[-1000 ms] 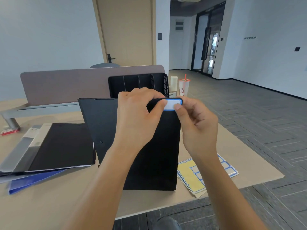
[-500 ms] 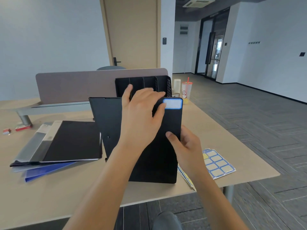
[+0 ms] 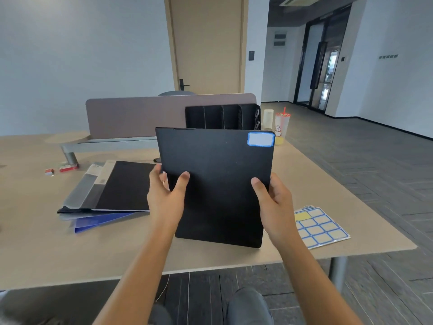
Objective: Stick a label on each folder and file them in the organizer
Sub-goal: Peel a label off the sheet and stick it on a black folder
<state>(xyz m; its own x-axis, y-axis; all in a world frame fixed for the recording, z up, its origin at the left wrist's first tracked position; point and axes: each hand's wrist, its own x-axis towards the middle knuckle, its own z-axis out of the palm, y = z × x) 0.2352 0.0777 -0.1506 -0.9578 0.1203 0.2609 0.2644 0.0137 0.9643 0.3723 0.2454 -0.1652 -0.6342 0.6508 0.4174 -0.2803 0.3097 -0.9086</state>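
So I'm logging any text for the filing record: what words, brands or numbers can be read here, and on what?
None can be read.
Label on the black folder: blank.
Sticker sheet: blank labels.
Cup: a printed figure, any text too small.
Small red box: print blurred.
Folder stack: print too small.

Black folder: we hold it upright above the table, closed, its front cover facing us, tilted slightly.
Label: white with a blue border, stuck in the folder's top right corner.
Organizer: black, with upright dividers and a mesh side, standing behind the folder at the table's far edge.
Stacked folders: we see 1 black, 1 clear grey and 1 blue, lying flat at left.
Label sheet: blue-bordered labels, flat at right.
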